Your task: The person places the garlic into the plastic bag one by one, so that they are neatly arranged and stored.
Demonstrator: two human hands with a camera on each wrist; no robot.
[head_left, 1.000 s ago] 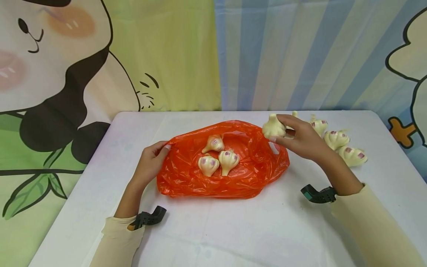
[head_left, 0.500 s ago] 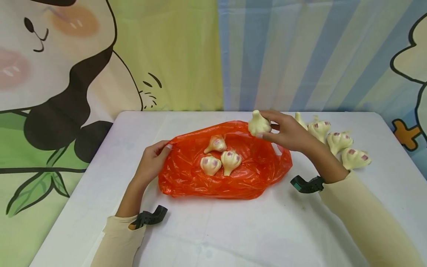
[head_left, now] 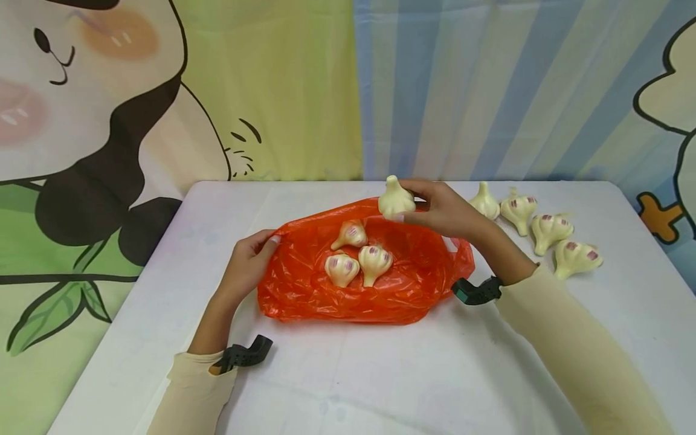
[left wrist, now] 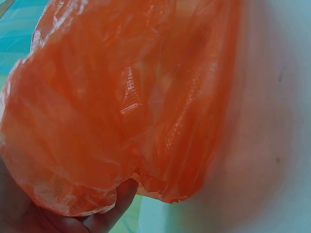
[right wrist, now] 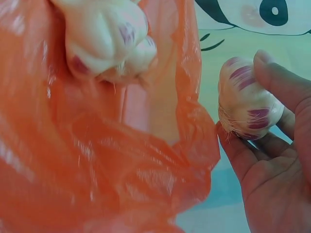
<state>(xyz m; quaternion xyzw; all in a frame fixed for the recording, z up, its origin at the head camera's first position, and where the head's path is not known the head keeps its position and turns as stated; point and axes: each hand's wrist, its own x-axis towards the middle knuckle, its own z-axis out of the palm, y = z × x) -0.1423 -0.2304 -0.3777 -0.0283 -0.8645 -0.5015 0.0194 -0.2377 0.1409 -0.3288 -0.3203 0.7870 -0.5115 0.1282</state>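
Note:
An orange-red plastic bag (head_left: 348,305) lies spread with its mouth open, and three garlic bulbs (head_left: 375,258) rest in it. My left hand (head_left: 249,261) pinches the bag's left edge between thumb and fingers; in the left wrist view the thin plastic (left wrist: 97,121) covers part of that hand. My right hand (head_left: 443,208) holds another garlic bulb (head_left: 396,198) over the bag's far rim, its neck pointing up. In the right wrist view, purple patches and root hairs show on this held bulb (right wrist: 250,99), gripped between thumb and fingers.
Several more garlic bulbs (head_left: 551,229) lie in a slanting row on the white table (head_left: 380,374) at the right, beyond my right forearm. A printed curtain (head_left: 304,90) hangs behind the table's far edge.
My right hand has carried its garlic bulb leftward from the bag's right end to above its far rim. The left hand keeps its place on the bag.

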